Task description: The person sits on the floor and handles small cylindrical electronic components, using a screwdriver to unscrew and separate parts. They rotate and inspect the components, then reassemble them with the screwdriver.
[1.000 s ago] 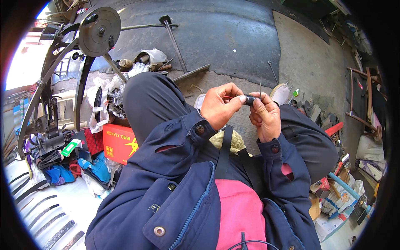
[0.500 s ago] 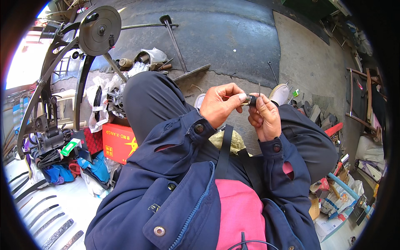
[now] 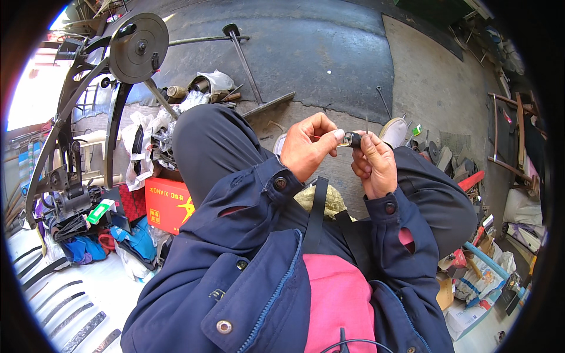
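Observation:
Above my lap, my right hand (image 3: 376,165) pinches a small black cylindrical part (image 3: 353,139) between thumb and fingers. Its left end is pale and shiny, with what looks like a metal or clear section. Close against that end, the thumb and forefinger of my left hand (image 3: 307,147) are pinched together. A thin reddish strand shows at those fingers, partly hidden by them. A thin dark upright pin rises beside the right fingertips; whether it belongs to the part I cannot tell.
At left stands a black metal machine with a round disc (image 3: 139,47). Below it are a red box (image 3: 168,203), bags and dark curved strips (image 3: 85,330). A metal T-shaped stand (image 3: 248,70) lies ahead; boxes and scraps (image 3: 477,294) crowd the right.
My left fingertips have drawn slightly left from the black part, so more of its pale end shows. My right hand stays almost still.

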Tool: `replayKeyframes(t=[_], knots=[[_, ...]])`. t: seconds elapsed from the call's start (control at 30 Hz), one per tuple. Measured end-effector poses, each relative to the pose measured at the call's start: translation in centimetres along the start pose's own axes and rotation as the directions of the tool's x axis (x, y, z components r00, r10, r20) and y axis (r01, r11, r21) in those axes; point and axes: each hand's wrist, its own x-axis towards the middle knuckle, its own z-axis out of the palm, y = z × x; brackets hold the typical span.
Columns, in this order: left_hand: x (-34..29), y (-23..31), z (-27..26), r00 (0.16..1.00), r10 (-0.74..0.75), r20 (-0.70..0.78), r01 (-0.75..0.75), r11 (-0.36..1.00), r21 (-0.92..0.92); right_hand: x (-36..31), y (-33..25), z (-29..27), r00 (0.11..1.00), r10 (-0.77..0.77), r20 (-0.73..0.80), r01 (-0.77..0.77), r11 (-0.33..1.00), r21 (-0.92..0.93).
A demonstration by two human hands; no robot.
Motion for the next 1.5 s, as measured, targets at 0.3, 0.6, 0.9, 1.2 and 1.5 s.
replayKeyframes(t=[0.3,0.6,0.9,1.2,1.5], knots=[[0.0,-0.2,-0.5,0.998,0.022,0.056,-0.017,0.996,-0.089,-0.2,0.0,0.2,1.000,0.011,0.006,-0.011,1.000,0.001],[0.1,-0.1,-0.2,0.999,-0.001,0.035,0.004,0.997,-0.076,-0.2,-0.1,0.0,0.999,0.048,0.022,-0.049,0.998,0.049],[-0.3,0.7,-0.2,0.987,0.108,0.121,-0.095,0.989,-0.112,0.1,0.0,-0.8,0.992,0.114,0.049,-0.123,0.955,0.270],[-0.6,0.5,0.2,0.988,0.125,0.095,-0.120,0.991,-0.059,0.1,-0.2,-0.7,0.993,0.113,0.043,-0.120,0.943,0.309],[-0.7,0.5,0.2,0.984,0.168,0.052,-0.167,0.986,-0.017,0.1,-0.1,-0.5,0.993,0.109,0.033,-0.114,0.949,0.293]])
